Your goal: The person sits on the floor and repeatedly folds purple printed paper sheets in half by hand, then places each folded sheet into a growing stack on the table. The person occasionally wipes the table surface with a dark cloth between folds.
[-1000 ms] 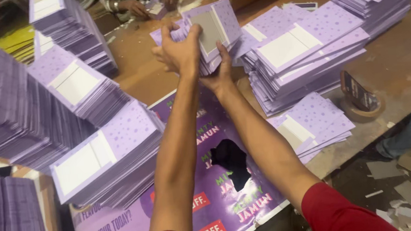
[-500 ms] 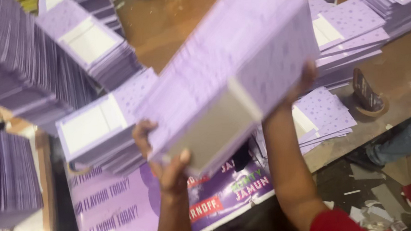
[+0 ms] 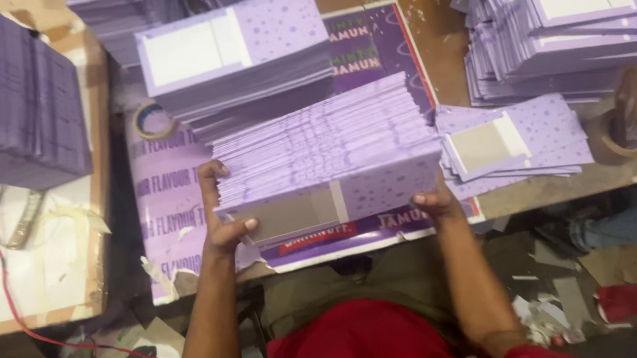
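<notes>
A thick stack of lilac dotted flat cartons [image 3: 328, 159] is held on edge close to my body, over a purple printed sheet [image 3: 161, 206] on the table. My left hand [image 3: 223, 220] grips the stack's left end, thumb on its front face. At the right end, my right hand [image 3: 432, 204] clasps the lower corner. Another stack of the same cartons [image 3: 237, 56] lies flat just behind the held one.
More lilac carton stacks sit at the left [image 3: 14, 112], at the right [image 3: 513, 145] and at the back right [image 3: 571, 23]. A tape roll [image 3: 153, 122] lies on the sheet; a second tape roll [image 3: 621, 128] sits at the right table edge. Paper scraps litter the floor [image 3: 571, 303].
My hands reached to a far stack, lifted it, and have brought it down towards me onto the printed sheet. The view has tilted down.
</notes>
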